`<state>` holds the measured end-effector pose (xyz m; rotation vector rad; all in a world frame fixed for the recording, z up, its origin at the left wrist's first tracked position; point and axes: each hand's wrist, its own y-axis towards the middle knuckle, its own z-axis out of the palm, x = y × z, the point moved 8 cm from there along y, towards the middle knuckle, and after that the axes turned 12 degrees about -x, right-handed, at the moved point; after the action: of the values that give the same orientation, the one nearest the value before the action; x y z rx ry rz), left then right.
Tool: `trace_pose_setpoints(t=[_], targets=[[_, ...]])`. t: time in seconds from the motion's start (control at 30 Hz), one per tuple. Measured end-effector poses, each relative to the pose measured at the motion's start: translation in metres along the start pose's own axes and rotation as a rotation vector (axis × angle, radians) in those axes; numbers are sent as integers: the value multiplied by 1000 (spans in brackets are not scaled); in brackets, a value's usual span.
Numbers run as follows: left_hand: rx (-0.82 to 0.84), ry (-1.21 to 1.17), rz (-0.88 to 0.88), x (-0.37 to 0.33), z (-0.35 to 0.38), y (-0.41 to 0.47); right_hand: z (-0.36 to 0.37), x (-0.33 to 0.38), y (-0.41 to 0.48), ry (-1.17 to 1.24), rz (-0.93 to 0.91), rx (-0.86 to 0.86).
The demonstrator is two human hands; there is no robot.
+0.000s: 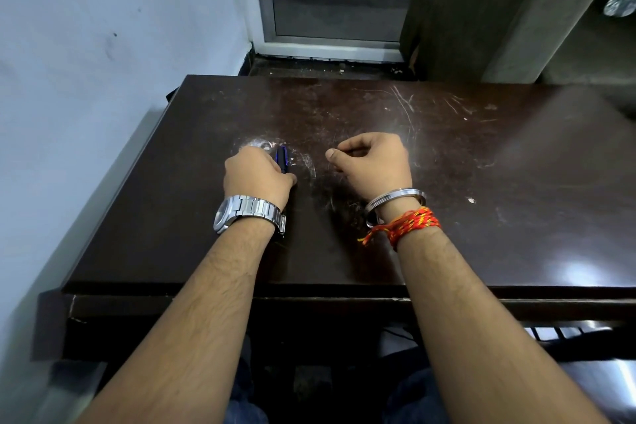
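A dark brown, scratched wooden table fills the middle of the view. My left hand rests on it with its fingers curled round a small black object with blue trim; only the object's upper part shows past the fingers. A steel watch sits on that wrist. My right hand lies on the table a short way to the right, fingers curled inward and holding nothing that I can see. A steel bangle and a red-orange thread band circle that wrist.
A pale blue wall runs along the table's left side. Behind the table are a metal-framed glass door and a dark wooden cabinet. A lower ledge runs under the table's front edge.
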<state>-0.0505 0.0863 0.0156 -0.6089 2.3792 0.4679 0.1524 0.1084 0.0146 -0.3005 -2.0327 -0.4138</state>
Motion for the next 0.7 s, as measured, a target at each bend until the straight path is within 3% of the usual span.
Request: trace_pose_setpoints(t=[0.4,0.7], targets=[[-28,-39,1,0,-3,0,-45,-14,19,-51,80,-133],[-39,-154,118,-17,4,-10,-29,-26,16,-451,82,44]])
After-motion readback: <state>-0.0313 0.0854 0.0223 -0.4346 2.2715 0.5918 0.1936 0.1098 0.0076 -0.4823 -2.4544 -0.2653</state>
